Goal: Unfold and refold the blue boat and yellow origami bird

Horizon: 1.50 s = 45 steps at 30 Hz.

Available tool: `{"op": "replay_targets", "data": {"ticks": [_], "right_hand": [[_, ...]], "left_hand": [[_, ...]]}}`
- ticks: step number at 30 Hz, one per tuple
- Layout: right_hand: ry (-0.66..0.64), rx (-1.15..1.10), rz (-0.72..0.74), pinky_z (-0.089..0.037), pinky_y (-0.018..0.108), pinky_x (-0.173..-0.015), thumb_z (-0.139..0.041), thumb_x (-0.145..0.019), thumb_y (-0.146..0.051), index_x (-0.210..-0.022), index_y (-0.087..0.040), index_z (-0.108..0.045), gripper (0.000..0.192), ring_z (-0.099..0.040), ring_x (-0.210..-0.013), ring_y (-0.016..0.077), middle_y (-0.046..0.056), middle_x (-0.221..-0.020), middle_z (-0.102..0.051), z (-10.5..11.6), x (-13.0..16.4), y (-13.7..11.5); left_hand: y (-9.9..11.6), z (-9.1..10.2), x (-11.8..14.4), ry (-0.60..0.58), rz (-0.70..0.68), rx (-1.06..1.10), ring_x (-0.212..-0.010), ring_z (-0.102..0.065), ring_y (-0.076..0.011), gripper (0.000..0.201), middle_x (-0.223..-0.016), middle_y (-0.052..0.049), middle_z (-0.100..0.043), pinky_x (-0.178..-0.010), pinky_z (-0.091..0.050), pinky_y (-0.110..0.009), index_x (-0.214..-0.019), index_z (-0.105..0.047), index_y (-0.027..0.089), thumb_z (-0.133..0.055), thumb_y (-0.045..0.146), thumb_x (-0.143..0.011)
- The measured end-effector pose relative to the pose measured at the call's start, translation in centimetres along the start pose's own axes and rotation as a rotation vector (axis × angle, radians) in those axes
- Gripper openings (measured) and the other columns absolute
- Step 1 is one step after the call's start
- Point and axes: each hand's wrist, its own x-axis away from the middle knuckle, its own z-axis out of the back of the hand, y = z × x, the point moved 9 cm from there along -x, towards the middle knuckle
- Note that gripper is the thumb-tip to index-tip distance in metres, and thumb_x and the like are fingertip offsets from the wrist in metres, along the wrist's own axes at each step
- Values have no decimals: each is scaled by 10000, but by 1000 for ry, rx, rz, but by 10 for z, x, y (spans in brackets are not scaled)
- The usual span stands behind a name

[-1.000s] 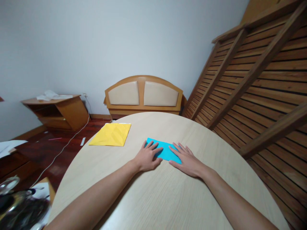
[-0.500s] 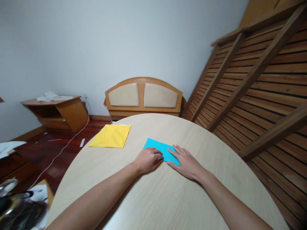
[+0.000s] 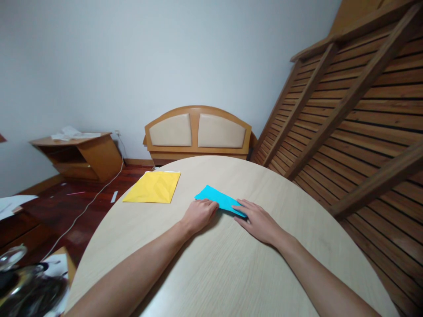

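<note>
Since the earlier frames: folded bright blue paper sheet point(image 3: 218, 199) now lifted at its near edge, tilted off the surface, where it lay flat; both hands drawn back to that near edge.

Head view, items:
- Left hand point(image 3: 197, 215): fingers curled together, clamped on the paper's near left edge.
- Right hand point(image 3: 257, 222): fingers point(image 3: 240, 204) close together, tips on the paper's near right corner; whether they pinch it or only press, cannot tell.
- Round pale wood-grain surface point(image 3: 231, 273): carries the blue paper near its middle.
- Creased yellow paper square point(image 3: 153, 187): flat on the surface, left of the blue paper, apart from it.
- Wooden headboard with two beige padded panels point(image 3: 197, 130): beyond the surface, against the wall.
- Slatted wooden frame point(image 3: 357, 101): leaning at right.
</note>
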Motion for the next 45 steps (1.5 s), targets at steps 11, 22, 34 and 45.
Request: {"op": "replay_targets", "data": {"ticks": [11,22,34,45], "right_hand": [[221,-71,105,-432,436,-1017,-436,-997,-401,-1072,-251,-724,333,-656,-1028,234,44,-1082,-747,33,-2,-10],[466,-548,-124,-514,416,-899,-622,-852,-556,-1157,-220,-633,454,-658,-1017,277,101,-1107,-713,49,6,18],[403,-893,-139,-512,345,-772,-669,-827,-435,-833,-184,-680,251,-651,-782,211,55,-823,-714,32,-5,16],[422,-1046,-190,-472,273,-550,-723,-780,-485,-820,-194,-647,303,-591,-626,170,22,-709,-655,26,-2,21]], "left_hand": [[-10,1,1,12,97,41,-865,-674,-194,176,-952,-64,-716,-753,-514,-292,-1011,-636,206,-473,193,-946],[-19,15,6,242,195,338,-828,-689,-176,148,-945,-36,-739,-752,-526,-281,-1017,-640,211,-506,245,-964],[-22,25,13,485,254,763,-710,-641,-150,170,-838,-42,-714,-683,-507,-267,-943,-640,172,-536,306,-937],[-18,23,14,472,269,852,-625,-546,-133,184,-750,-22,-618,-551,-418,-224,-953,-574,162,-483,322,-964]]}}
